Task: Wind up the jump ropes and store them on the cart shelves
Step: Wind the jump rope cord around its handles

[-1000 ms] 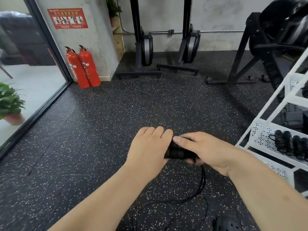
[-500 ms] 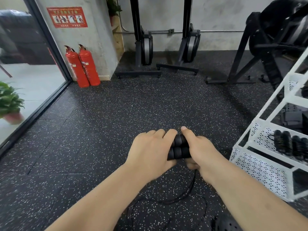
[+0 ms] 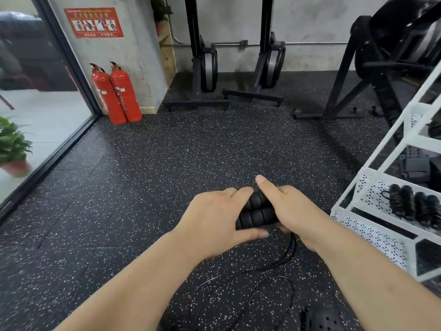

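Shifted within the past second, the person's left hand (image 3: 212,223) now hooks its thumb beneath the two black ribbed foam jump-rope handles (image 3: 256,211). The right hand (image 3: 296,211) has slid back, baring more of the paired grips, with its index finger raised straight over their far end. Both hands are clamped on the handles. The left fingers wrap the left side and the right fingers curl underneath, and the grips sit pressed side by side, tilted above the floor.

Nearest the camera, a black perforated rubber clog (image 3: 322,318) shows at the bottom edge. Beside it, loose loops of thin black cord (image 3: 291,249) lie on the floor and rise to the handles. The black rubber floor flecked with white (image 3: 167,163) is laid in large square tiles.

At right stands a white metal cart with perforated shelves (image 3: 372,237). One shelf carries a row of further black ribbed rope handles (image 3: 415,206) lying together.

Farther back, two glossy red cylindrical fire extinguishers (image 3: 117,94) stand against a rough grey concrete wall (image 3: 143,44) under a red safety sign (image 3: 94,22). Two black rowing machines stood on end (image 3: 207,65) line the rear wall. At left, a leafy green potted plant (image 3: 12,144) sits beyond a black-framed glass door (image 3: 69,68).
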